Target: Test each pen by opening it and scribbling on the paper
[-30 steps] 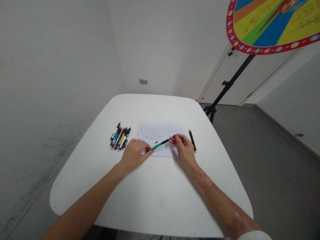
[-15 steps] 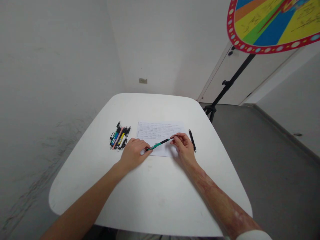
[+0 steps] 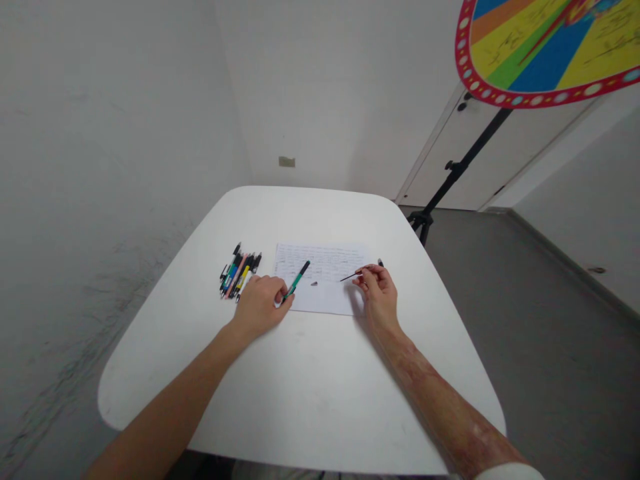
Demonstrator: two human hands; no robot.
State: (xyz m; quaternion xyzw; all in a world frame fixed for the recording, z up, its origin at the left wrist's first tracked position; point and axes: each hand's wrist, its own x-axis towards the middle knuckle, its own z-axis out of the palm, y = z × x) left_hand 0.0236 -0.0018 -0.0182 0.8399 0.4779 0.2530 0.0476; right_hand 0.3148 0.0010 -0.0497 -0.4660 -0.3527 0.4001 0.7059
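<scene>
Between thumb and fingers, my left hand (image 3: 264,301) grips a green pen barrel (image 3: 297,281) with a black grip section, tilted up and away over the paper. A thin dark pen refill (image 3: 351,277) is pinched in my right hand (image 3: 375,290), its tip pointing left. Under both lies a sheet of paper (image 3: 325,303) covered with handwriting in its upper part. On the sheet, between the hands, rests a small dark pen tip piece (image 3: 314,284). A black pen (image 3: 381,263) is mostly hidden behind my right hand.
Several assorted pens (image 3: 239,272) lie in a row left of the paper, close to my left hand. They rest on a white table (image 3: 320,373) with rounded corners. Beyond its right side, a colourful wheel (image 3: 545,53) stands on a black tripod (image 3: 450,180).
The refill has come out of the green barrel, and my hands have moved apart. The barrel now tilts more steeply away. The small tip piece on the paper shows more clearly.
</scene>
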